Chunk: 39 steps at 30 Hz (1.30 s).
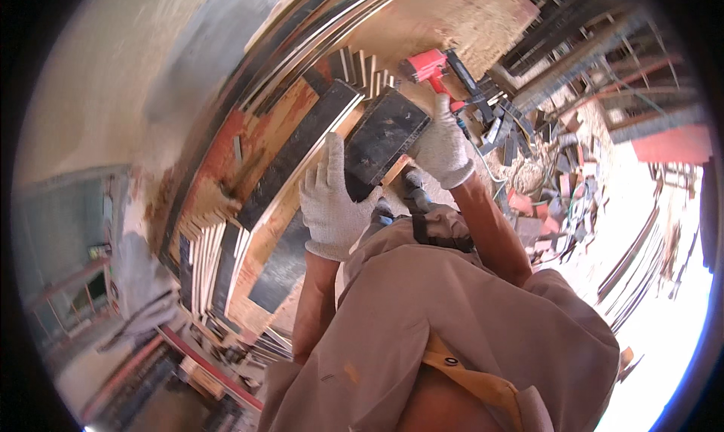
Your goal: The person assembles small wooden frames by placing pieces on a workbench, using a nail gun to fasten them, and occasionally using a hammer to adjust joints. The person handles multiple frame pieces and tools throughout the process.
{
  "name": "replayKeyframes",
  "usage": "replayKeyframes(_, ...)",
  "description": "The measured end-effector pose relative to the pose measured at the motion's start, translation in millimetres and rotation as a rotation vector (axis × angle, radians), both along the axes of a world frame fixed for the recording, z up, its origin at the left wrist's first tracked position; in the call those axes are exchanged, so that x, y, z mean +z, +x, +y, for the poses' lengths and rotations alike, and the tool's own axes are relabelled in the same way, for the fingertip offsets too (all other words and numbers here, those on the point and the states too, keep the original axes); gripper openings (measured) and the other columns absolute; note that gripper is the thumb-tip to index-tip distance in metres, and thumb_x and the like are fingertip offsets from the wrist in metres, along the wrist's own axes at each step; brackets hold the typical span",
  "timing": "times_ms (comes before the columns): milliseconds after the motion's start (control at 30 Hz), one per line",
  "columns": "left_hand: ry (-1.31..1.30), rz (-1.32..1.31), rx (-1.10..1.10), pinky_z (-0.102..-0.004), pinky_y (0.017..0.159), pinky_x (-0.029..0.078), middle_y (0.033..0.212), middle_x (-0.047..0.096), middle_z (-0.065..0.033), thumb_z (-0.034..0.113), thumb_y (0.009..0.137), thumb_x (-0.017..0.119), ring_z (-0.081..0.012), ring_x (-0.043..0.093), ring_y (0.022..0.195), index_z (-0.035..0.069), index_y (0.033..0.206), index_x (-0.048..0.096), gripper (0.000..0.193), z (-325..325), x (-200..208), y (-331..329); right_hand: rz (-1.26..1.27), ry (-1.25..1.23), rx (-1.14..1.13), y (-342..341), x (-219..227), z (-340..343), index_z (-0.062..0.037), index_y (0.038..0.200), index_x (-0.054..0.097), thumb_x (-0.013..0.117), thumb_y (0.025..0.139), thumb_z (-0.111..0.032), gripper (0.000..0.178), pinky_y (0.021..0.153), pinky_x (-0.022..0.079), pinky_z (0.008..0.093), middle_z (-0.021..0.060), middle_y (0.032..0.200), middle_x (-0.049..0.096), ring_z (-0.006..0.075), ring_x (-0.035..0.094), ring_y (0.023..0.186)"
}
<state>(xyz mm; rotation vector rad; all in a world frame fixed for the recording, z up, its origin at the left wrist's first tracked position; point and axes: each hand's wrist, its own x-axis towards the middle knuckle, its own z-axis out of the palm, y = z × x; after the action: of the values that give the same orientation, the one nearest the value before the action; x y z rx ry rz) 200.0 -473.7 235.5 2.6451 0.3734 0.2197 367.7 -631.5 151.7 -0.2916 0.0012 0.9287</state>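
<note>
Left grip spread wide, nothing seen held, black board flanked by it and right grip, whose closure and hold cannot be told, red tool seen beyond

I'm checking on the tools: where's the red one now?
In the head view, the red tool lies slightly right of centre near the top, beyond the gloved right hand and the black board.

- You wear off-white knitted gloves on your left hand and right hand, snug at the cuffs.
- Your loose shirt is dusty brown, with a small orange mark.
- Its yellow-orange inner edging carries a round button.
- Your forearms are bare.
- Your shoes look dark grey.
</note>
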Motion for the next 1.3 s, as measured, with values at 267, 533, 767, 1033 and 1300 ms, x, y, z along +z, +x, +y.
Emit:
replayKeyframes(267,0.004,0.094,0.184,-0.0490,0.102,0.043,0.135,0.056,-0.0175,0.030,0.068,0.085,-0.0379,0.054,0.120,0.006,0.152,0.048,0.094,-2.9,-27.2,-50.5,-0.828,-0.856,0.345,-15.2,15.0,7.0,0.0003,0.138,0.062,0.073,0.100,-0.023,0.047,0.083,0.060,0.0299,0.0079,0.116,0.071,0.0138,0.068,0.099)
replayKeyframes(533,-0.028,0.112,0.380,-0.0482,0.103,0.045,0.128,0.060,-0.0162,0.022,0.066,0.084,-0.0368,0.056,0.118,0.007,0.150,0.051,0.091,33.7,-92.1,-197.8,-0.710,-0.744,0.776,-90.7,-64.7,29.9,0.0030,0.140,0.057,0.064,0.106,-0.024,0.044,0.067,0.059,0.0282,0.0094,0.100,0.069,0.0164,0.072,0.081)
replayKeyframes(767,0.310,0.589,0.600,-0.0469,0.123,0.028,0.149,0.051,-0.0149,0.039,0.087,0.075,-0.0304,0.046,0.139,0.011,0.164,0.031,0.093,185.0,-137.5,-345.7,-0.827,-0.971,0.639,-120.8,-73.6,43.9,0.0030,0.140,0.057,0.062,0.106,-0.021,0.041,0.069,0.060,0.0296,0.0148,0.104,0.072,0.0192,0.073,0.082)
replayKeyframes(1033,0.342,0.140,0.574,-0.0498,0.108,0.042,0.133,0.059,-0.0112,0.014,0.070,0.081,-0.0344,0.056,0.121,0.014,0.152,0.049,0.088,258.9,-166.6,-369.2,-0.872,-1.089,0.487,-165.1,-84.0,26.3,0.0006,0.139,0.059,0.060,0.107,-0.025,0.041,0.073,0.062,0.0332,0.0170,0.105,0.074,0.0233,0.075,0.087)
replayKeyframes(1300,0.083,-0.089,0.428,-0.0523,0.107,0.042,0.135,0.057,-0.0118,0.013,0.064,0.090,-0.0357,0.053,0.125,0.016,0.155,0.048,0.100,187.5,-111.4,-266.1,-0.847,-0.883,0.411,-186.3,-41.2,115.0,0.0019,0.138,0.059,0.065,0.105,-0.021,0.041,0.080,0.058,0.0273,0.0098,0.108,0.071,0.0147,0.068,0.094)
